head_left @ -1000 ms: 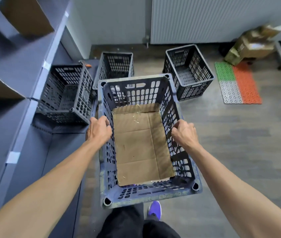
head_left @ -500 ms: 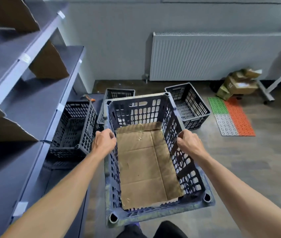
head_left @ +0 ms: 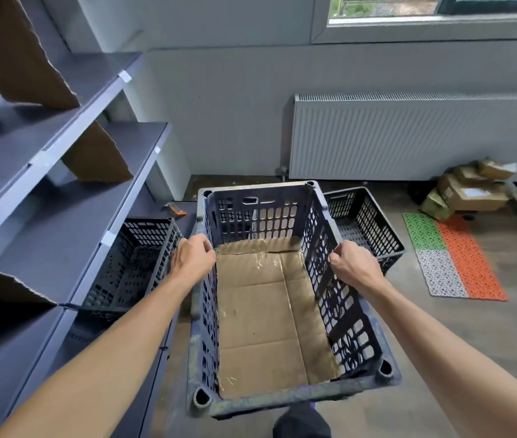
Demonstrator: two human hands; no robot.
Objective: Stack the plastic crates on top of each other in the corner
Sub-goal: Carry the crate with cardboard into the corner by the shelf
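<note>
I hold a dark blue plastic crate (head_left: 258, 216) in front of me, off the floor, with a sheet of brown cardboard (head_left: 269, 314) lying in its bottom. My left hand (head_left: 192, 257) grips its left rim and my right hand (head_left: 353, 263) grips its right rim. A black crate (head_left: 137, 263) rests on the low shelf at the left. Another black crate (head_left: 364, 226) stands on the floor behind the held one, at the right. A third crate seen before is hidden behind the held crate.
A grey shelving unit (head_left: 45, 159) with cardboard dividers fills the left side. A white radiator (head_left: 408, 137) lines the back wall under a window. Cardboard boxes (head_left: 469, 191) and a green, orange and white mat (head_left: 453, 257) lie on the wooden floor at the right.
The view has tilted upward, showing the wall and window. The held crate has moved forward and now covers the crate by the corner.
</note>
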